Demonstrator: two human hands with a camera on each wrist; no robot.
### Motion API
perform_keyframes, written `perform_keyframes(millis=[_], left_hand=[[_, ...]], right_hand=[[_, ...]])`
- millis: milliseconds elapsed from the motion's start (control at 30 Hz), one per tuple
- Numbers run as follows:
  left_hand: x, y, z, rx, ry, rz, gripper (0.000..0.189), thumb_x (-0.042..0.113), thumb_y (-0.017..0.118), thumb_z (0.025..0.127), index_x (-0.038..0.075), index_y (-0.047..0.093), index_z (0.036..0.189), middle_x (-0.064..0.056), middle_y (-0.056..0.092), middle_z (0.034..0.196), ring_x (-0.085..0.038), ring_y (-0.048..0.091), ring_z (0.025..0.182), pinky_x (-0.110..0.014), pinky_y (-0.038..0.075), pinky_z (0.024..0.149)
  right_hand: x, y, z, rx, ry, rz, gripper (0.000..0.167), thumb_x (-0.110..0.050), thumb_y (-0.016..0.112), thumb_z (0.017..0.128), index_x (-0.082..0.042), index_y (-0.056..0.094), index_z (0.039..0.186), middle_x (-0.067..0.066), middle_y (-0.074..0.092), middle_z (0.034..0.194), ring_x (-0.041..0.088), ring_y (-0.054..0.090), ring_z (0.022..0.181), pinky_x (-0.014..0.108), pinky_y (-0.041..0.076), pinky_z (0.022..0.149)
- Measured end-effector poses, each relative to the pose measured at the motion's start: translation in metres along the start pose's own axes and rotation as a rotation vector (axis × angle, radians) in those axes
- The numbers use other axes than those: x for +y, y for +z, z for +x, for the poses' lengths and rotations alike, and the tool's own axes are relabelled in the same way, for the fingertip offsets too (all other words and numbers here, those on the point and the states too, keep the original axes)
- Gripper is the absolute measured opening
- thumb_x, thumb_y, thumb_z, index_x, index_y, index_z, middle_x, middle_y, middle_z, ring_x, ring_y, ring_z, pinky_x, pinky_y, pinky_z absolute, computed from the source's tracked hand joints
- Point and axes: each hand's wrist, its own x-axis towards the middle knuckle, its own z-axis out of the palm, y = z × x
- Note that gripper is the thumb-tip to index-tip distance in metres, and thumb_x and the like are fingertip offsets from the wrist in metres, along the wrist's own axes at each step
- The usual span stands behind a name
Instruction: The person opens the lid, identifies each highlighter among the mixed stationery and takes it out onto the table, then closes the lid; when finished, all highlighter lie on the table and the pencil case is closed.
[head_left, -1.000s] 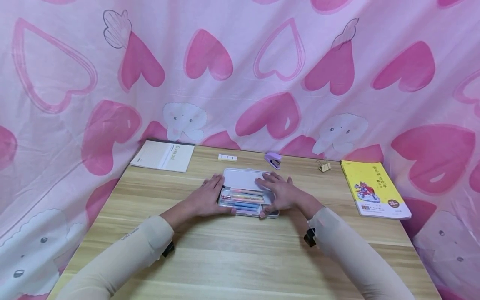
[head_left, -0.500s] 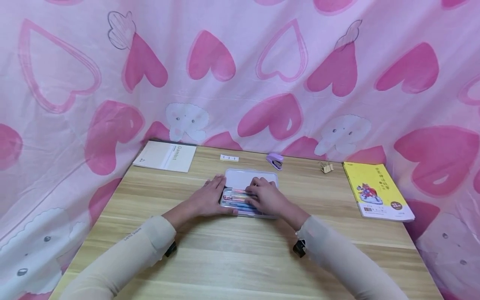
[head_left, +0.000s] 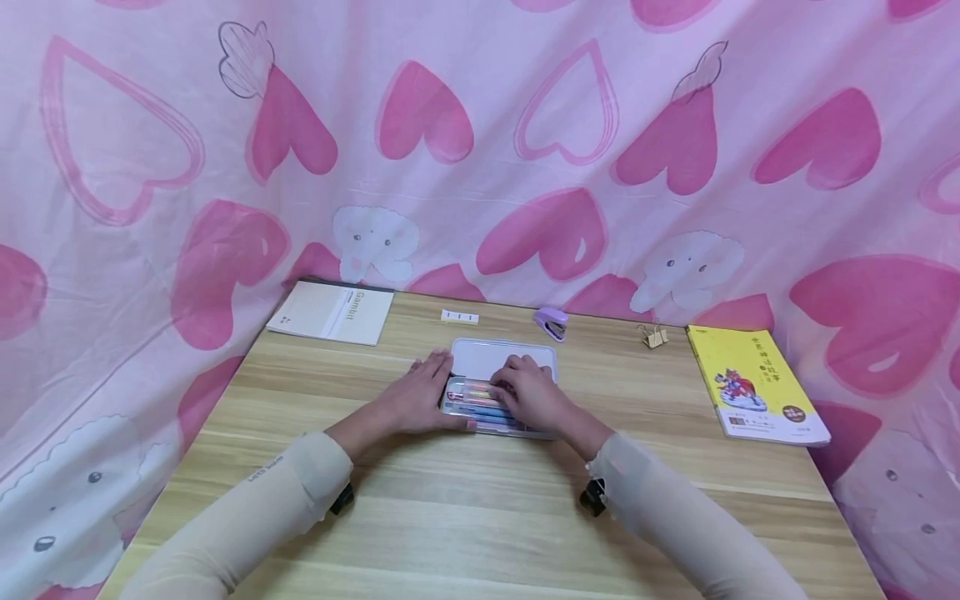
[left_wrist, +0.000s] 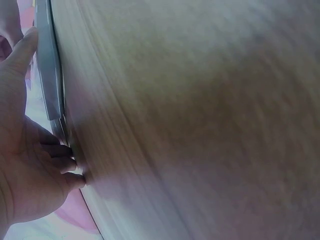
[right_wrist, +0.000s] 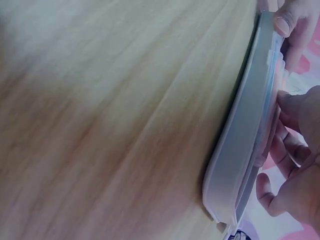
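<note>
A pale pencil case [head_left: 474, 358] lies on the table with its lid folded back. Colourful pens [head_left: 467, 392] lie in it, with bluish pens [head_left: 480, 412] in front. My left hand [head_left: 416, 398] rests at the case's left end, its fingers straight and thumb at the front rim; the left wrist view shows that thumb on the case wall [left_wrist: 49, 70]. Reaching in from the right, my right hand [head_left: 532, 392] pinches at the upper pens with curled fingers and thumb. The right wrist view shows its fingertips [right_wrist: 285, 102] over the case's open top; the pens' right ends are hidden.
Along the back of the table are a notebook [head_left: 330, 312], a small white block with dark marks [head_left: 460, 317], a purple stapler [head_left: 551, 321] and a gold binder clip [head_left: 655, 337]. A yellow book [head_left: 742, 375] lies at the right. Behind hangs a pink curtain [head_left: 480, 108].
My right hand has moved from the case's right end inward over the pens, its fingers curling onto them. The left hand has stayed at the left end.
</note>
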Motion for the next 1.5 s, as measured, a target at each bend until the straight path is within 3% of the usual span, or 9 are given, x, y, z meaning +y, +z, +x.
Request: perform_keyframes(millis=[200,433,667,967,1200,1500], left_hand=[[0.001,0.000,0.000,0.004,-0.005,0.010,0.142,0.095,0.065,0.083,-0.002,0.017,0.175,-0.019,0.017,0.186,-0.036,0.012,0.175,-0.060,0.015,0.142],[0.004,-0.001,-0.001,-0.018,-0.045,0.021,0.142,0.098,0.062,0.082,0.003,0.015,0.177,-0.016,0.013,0.187,-0.039,0.006,0.175,-0.067,0.007,0.140],[0.005,-0.002,0.000,-0.027,-0.054,0.004,0.141,0.095,0.064,0.083,0.004,0.012,0.177,-0.016,0.012,0.187,-0.038,0.005,0.175,-0.066,0.006,0.141],[0.005,-0.003,0.000,-0.035,-0.055,0.012,0.141,0.095,0.063,0.084,0.005,0.010,0.178,-0.014,0.010,0.188,-0.037,0.003,0.176,-0.065,0.005,0.141],[0.003,-0.008,0.003,-0.027,-0.046,0.032,0.140,0.095,0.063,0.083,0.004,0.013,0.178,-0.014,0.011,0.188,-0.038,0.005,0.175,-0.066,0.006,0.141],[0.005,-0.005,0.001,-0.039,-0.052,0.025,0.142,0.096,0.064,0.082,0.005,0.012,0.178,-0.015,0.011,0.188,-0.038,0.005,0.175,-0.066,0.007,0.140]], right_hand=[[-0.001,0.000,0.003,0.051,0.003,-0.022,0.011,-0.030,0.077,0.106,-0.020,0.081,0.106,-0.001,0.065,0.106,0.023,0.055,0.104,0.046,0.043,0.085],[0.003,-0.005,-0.001,0.164,-0.112,-0.193,0.010,-0.031,0.078,0.106,-0.021,0.080,0.108,0.000,0.063,0.112,0.027,0.057,0.110,0.060,0.047,0.099],[0.017,-0.019,-0.011,0.278,-0.170,-0.246,0.007,-0.022,0.083,0.101,-0.017,0.079,0.104,0.003,0.065,0.108,0.030,0.061,0.108,0.062,0.048,0.096],[0.047,-0.037,-0.032,0.304,-0.117,-0.251,0.010,-0.018,0.084,0.100,-0.014,0.077,0.107,0.005,0.070,0.109,0.033,0.063,0.111,0.068,0.048,0.100],[0.085,-0.047,-0.049,0.318,-0.035,-0.198,0.013,-0.016,0.084,0.099,-0.012,0.078,0.110,0.006,0.072,0.110,0.034,0.061,0.110,0.068,0.043,0.099],[0.132,-0.049,-0.076,0.224,0.140,-0.172,0.013,-0.019,0.081,0.103,-0.011,0.079,0.113,0.008,0.072,0.112,0.036,0.057,0.112,0.071,0.040,0.100]])
